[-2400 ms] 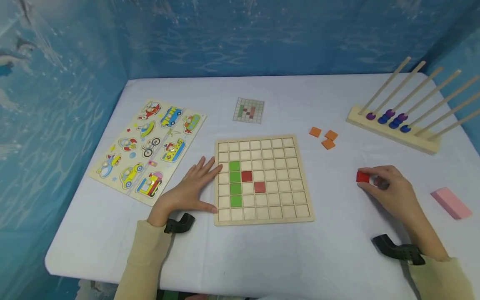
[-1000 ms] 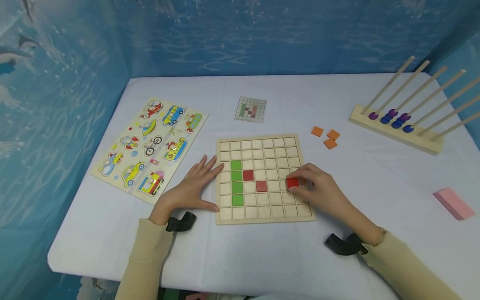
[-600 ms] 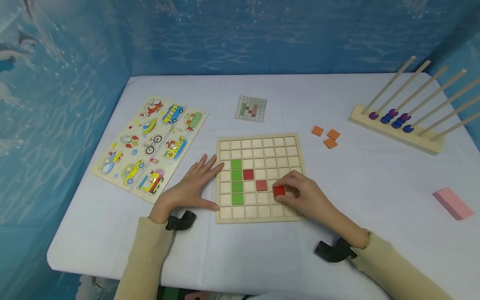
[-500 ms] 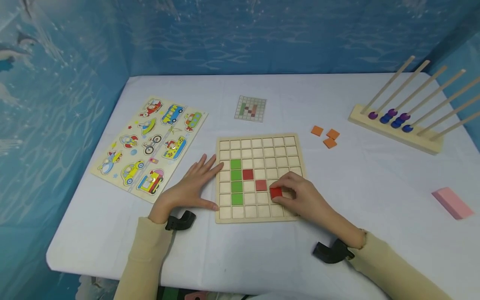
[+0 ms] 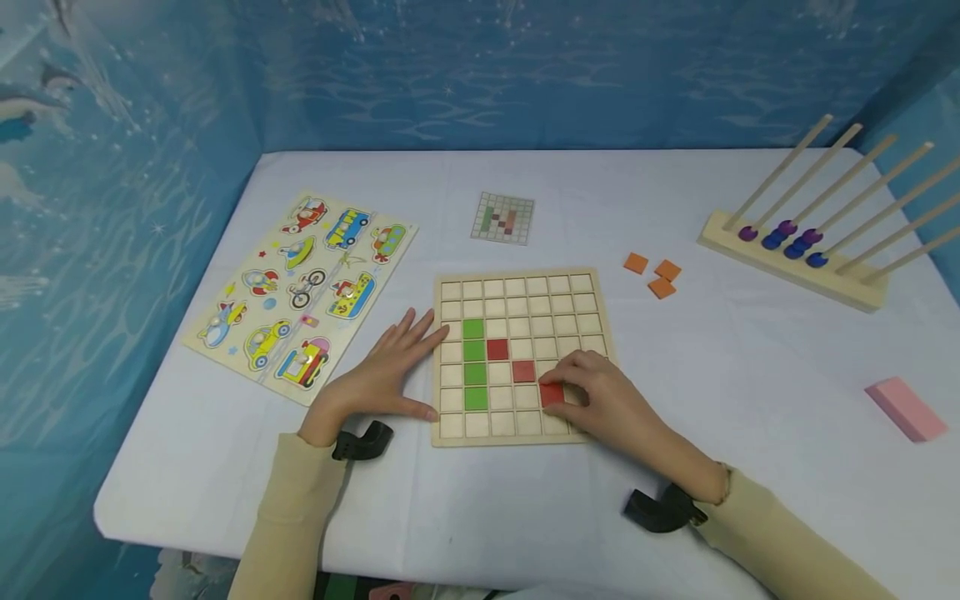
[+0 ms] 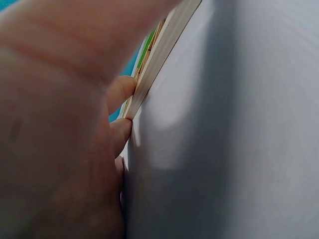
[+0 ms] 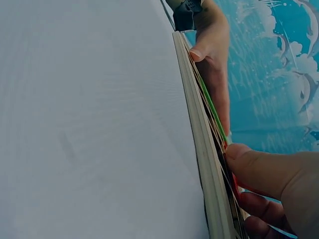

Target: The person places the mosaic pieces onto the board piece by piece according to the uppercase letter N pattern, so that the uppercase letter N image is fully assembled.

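Note:
A wooden grid board [image 5: 517, 442] lies on the white table. Several green tiles [image 5: 474, 362] form a column in its left part, and two red tiles [image 5: 497, 349] sit diagonally to their right. My left hand [image 5: 382, 375] is spread flat beside the board, its fingertips and thumb touching the left edge. Thumb and fingers of my right hand [image 5: 607, 400] pinch another red tile [image 5: 551, 394], which lies at a cell diagonally below the lower red one. Whether it is fully seated is unclear. In the right wrist view, the thumb [image 7: 249, 162] is over the tile's edge.
A small pattern card [image 5: 502, 218] lies behind the board. Three orange tiles [image 5: 662, 288] are to the right of it. A vehicle puzzle board [image 5: 300, 296] is at the left. A bead rack with pegs [image 5: 795, 262] stands back right, and a pink block [image 5: 906, 409] lies far right.
My right hand has carried the red tile leftward from the table to the board, then lowered it onto a cell. The left hand has stayed at the board's edge.

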`<state>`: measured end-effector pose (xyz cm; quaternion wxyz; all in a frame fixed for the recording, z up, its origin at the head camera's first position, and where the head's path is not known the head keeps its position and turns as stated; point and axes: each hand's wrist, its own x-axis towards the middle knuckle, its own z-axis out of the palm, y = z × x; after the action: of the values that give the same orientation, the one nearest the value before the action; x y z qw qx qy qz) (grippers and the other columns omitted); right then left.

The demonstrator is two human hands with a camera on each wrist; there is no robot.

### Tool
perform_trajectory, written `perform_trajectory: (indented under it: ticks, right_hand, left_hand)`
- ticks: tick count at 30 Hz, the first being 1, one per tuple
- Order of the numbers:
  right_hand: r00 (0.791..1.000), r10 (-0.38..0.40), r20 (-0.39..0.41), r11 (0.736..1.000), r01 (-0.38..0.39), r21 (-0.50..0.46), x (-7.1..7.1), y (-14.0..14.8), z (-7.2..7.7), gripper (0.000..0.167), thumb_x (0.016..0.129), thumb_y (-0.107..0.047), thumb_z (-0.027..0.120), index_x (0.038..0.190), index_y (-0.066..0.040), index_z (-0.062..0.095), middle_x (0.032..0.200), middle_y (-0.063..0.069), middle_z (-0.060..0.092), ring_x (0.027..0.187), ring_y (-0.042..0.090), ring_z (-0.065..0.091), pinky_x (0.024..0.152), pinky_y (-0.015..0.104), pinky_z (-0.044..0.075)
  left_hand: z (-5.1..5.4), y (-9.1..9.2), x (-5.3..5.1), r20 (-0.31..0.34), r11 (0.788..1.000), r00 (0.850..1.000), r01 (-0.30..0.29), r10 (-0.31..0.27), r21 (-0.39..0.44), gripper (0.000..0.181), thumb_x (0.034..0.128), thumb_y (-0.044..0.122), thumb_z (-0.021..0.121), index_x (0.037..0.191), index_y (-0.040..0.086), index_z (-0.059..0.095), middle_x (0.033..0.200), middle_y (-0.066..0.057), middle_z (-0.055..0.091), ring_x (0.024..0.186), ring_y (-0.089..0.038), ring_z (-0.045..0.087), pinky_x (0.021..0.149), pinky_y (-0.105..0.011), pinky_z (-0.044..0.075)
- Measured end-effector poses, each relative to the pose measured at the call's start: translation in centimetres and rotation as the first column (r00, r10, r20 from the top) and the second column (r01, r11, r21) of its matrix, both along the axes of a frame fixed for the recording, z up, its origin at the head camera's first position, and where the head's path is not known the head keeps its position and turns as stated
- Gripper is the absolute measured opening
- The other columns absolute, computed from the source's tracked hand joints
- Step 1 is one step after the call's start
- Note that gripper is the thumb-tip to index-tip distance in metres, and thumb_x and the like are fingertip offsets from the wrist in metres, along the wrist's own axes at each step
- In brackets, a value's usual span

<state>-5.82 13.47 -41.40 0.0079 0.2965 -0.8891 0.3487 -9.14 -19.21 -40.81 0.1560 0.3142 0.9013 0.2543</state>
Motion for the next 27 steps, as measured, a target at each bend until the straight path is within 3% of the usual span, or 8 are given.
perform_trajectory:
  ticks: [11,16,22,24,27]
  right_hand:
    - [1.0,-0.007,-0.012,0.999,0.006,-0.044,0.1,0.1,0.0,0.024,0.072,-0.008,0.081,0.095,-0.01,0.073,0.09,-0.007,0.059,0.083,0.011,0.052,0.07,0.03,0.043]
    - [0.999,-0.024,0.03,0.996,0.026,-0.088,-0.3,0.6,0.7,0.025,0.075,-0.006,0.079,0.098,-0.01,0.072,0.092,-0.005,0.061,0.078,0.01,0.052,0.065,0.026,0.044]
    - [0.985,-0.171,-0.039,0.977,0.164,-0.139,-2.5,3.4,1.8,0.023,0.076,0.0,0.075,0.099,-0.005,0.071,0.084,-0.001,0.063,0.072,0.011,0.05,0.059,0.024,0.039]
    - [0.97,-0.242,-0.04,0.958,0.232,-0.167,-3.6,4.8,1.8,0.02,0.079,-0.001,0.074,0.099,-0.004,0.071,0.082,0.001,0.062,0.072,0.01,0.049,0.059,0.023,0.036]
    - [0.931,-0.366,0.013,0.915,0.362,-0.177,-5.0,6.8,1.9,0.019,0.084,-0.006,0.07,0.102,-0.003,0.07,0.085,0.006,0.063,0.075,0.009,0.049,0.061,0.021,0.035]
  left_hand:
    - [-0.3,0.0,-0.1,-0.002,1.0,1.0,-0.002,0.002,-0.005,0.111,0.0663,0.048,0.081,0.15,0.008,0.019,0.155,-0.014,0.002,0.138,-0.031,-0.012,0.109,-0.048,-0.001]
    - [-0.1,0.0,0.0,-0.011,1.0,1.0,0.003,-0.003,0.006,0.111,0.066,0.047,0.081,0.149,0.007,0.019,0.155,-0.015,0.002,0.138,-0.032,-0.011,0.108,-0.05,0.0]
    - [0.0,0.1,0.0,-0.011,1.0,1.0,0.002,-0.002,0.003,0.11,0.0666,0.047,0.081,0.149,0.006,0.02,0.155,-0.015,0.003,0.138,-0.033,-0.011,0.108,-0.05,0.0]
    - [0.0,0.1,0.0,-0.011,1.0,1.0,0.001,-0.001,0.002,0.11,0.0667,0.047,0.081,0.149,0.006,0.02,0.155,-0.015,0.003,0.138,-0.033,-0.01,0.108,-0.051,0.0]
    - [0.1,0.1,0.1,-0.009,1.0,1.0,0.001,-0.001,0.0,0.11,0.0663,0.047,0.081,0.149,0.006,0.021,0.155,-0.016,0.004,0.138,-0.033,-0.01,0.108,-0.051,0.0]
